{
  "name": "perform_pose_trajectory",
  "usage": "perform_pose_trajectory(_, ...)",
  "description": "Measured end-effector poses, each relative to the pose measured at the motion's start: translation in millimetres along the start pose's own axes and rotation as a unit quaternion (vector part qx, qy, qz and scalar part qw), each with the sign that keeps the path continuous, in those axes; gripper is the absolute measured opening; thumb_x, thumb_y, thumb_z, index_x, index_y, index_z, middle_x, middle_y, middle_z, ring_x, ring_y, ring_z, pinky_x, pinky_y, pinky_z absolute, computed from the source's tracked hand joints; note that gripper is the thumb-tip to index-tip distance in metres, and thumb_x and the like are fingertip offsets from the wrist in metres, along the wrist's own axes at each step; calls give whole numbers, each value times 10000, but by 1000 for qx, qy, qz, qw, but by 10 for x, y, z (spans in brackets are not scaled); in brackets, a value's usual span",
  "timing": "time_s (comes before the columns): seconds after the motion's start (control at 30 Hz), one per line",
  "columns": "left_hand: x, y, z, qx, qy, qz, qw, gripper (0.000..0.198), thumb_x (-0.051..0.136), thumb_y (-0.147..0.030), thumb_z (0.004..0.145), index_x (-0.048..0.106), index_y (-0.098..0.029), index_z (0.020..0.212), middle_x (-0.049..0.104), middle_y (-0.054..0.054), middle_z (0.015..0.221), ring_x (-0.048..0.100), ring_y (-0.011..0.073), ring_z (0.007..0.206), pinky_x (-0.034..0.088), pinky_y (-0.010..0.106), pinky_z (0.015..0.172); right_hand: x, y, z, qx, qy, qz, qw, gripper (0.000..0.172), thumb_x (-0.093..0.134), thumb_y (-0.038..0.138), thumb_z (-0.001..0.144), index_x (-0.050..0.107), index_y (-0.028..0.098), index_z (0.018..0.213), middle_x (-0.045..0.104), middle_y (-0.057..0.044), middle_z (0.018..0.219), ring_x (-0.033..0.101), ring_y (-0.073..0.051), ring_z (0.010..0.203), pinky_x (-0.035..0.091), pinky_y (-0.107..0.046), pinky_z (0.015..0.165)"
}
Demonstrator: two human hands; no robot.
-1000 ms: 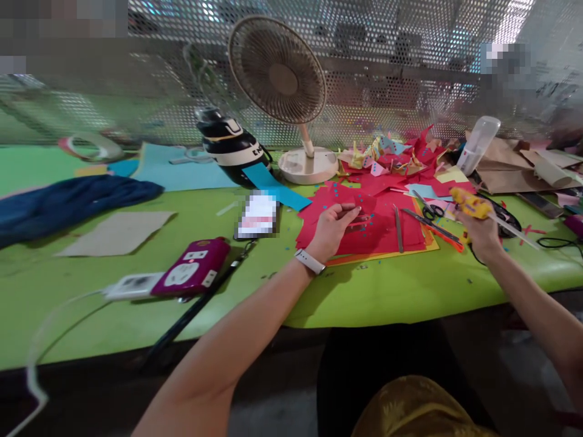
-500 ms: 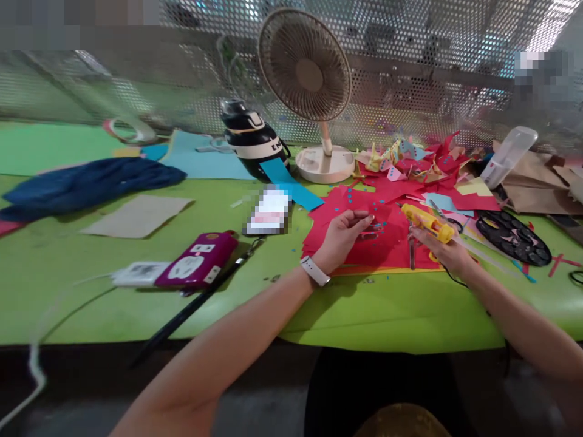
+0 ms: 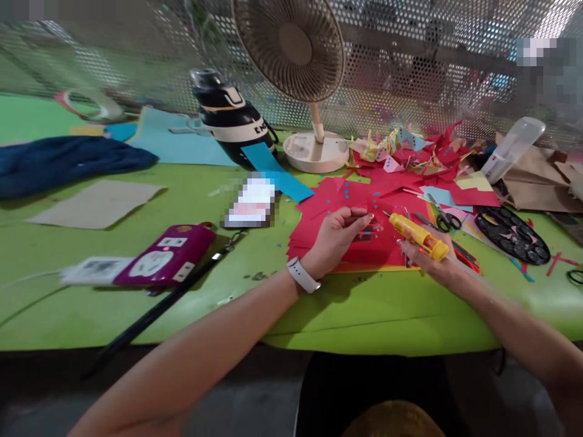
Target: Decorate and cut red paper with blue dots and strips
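My right hand [image 3: 435, 264] grips a yellow glue gun [image 3: 415, 235], its metal nozzle pointing left and a clear glue stick trailing from the rear. Just left of the nozzle is my left hand [image 3: 339, 233], thumb and fingers pinched together. What lies between those fingertips is too small to make out. Beneath both hands spread stacked sheets of red paper [image 3: 314, 212] scattered with small blue dots. Black-handled scissors [image 3: 449, 220] rest beyond my right hand, and an orange and black tool [image 3: 469, 258] is partly hidden behind it.
A black palette [image 3: 512, 235] lies at the right, near brown paper bags [image 3: 537, 179]. Decorated paper scraps [image 3: 410, 145] pile up at the back. A fan [image 3: 314, 152], a black bottle [image 3: 234, 124], a phone [image 3: 252, 200] and a purple power strip [image 3: 166, 255] stand or lie further left.
The glue gun has moved left with my right hand, so its nozzle is closer to my left fingertips. Scissors show more clearly behind it. The view has shifted slightly; my left hand stays pinched.
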State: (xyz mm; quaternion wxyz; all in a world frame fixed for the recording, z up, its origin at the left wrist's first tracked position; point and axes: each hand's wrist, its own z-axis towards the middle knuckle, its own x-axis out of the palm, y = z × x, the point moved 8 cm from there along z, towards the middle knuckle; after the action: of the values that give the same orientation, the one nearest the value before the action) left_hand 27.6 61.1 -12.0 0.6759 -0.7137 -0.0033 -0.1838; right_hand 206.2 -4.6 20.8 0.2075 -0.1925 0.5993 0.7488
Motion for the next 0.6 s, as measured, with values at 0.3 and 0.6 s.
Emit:
perform_pose_trajectory(0.3,26,-21,-14,3,-4,-4,1000,416,844,-421,646,608,-161,869,739,24,769,742,194,739,600,314,681,41,-15,-28,16,14,16,1000,294,668,473,820,563,235,683,546,12,563,496,-137,495,416,-294,467)
perform_pose_trajectory(0.6,53,-49,-40,7,-3,0,1000,458,857,-466,621,616,-162,864,734,19,762,737,188,730,603,319,693,84,-150,-8,22,10,0,1000,299,667,523,818,646,225,816,580,8,577,521,-141,502,435,-279,458)
